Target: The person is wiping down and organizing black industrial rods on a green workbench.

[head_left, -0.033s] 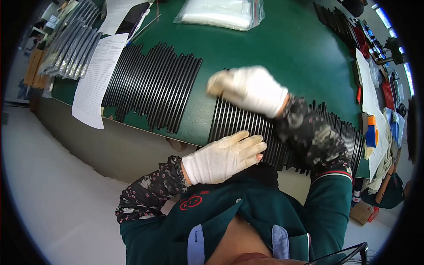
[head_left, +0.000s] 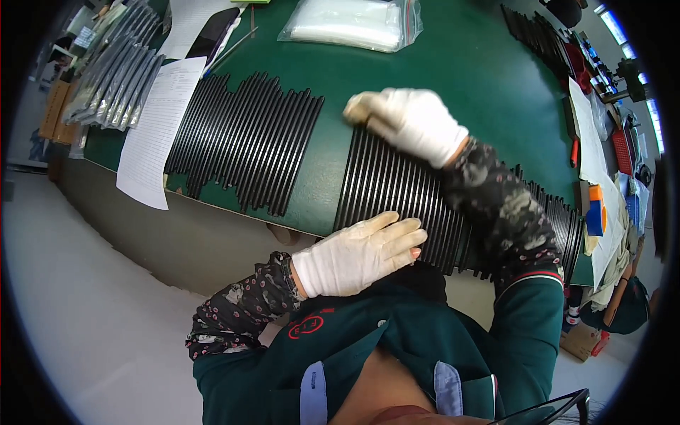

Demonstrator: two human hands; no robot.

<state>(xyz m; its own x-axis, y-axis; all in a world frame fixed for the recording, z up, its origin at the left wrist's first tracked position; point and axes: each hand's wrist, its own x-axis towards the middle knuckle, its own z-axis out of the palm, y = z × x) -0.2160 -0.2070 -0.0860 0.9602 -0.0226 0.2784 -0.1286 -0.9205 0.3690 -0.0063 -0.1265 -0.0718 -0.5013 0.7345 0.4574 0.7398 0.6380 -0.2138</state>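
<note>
A row of long black strips (head_left: pixel 397 191) lies side by side on the green table (head_left: pixel 460 71), right in front of me. My left hand (head_left: pixel 361 255), in a white glove, rests flat on the near ends of these strips with its fingers stretched out and nothing in it. My right hand (head_left: pixel 418 124), also gloved, sits over the far ends of the same row, fingers curled around a small tan pad (head_left: pixel 356 110) that presses on the strips. A second row of black strips (head_left: pixel 248 145) lies to the left, apart from both hands.
A white paper sheet (head_left: pixel 152 134) hangs over the table's left front edge. Bagged strips (head_left: pixel 113 71) lie at the far left, clear plastic bags (head_left: pixel 354 25) at the back. More black strips (head_left: pixel 538 35), papers (head_left: pixel 588 134) and an orange-and-blue object (head_left: pixel 595 209) line the right side.
</note>
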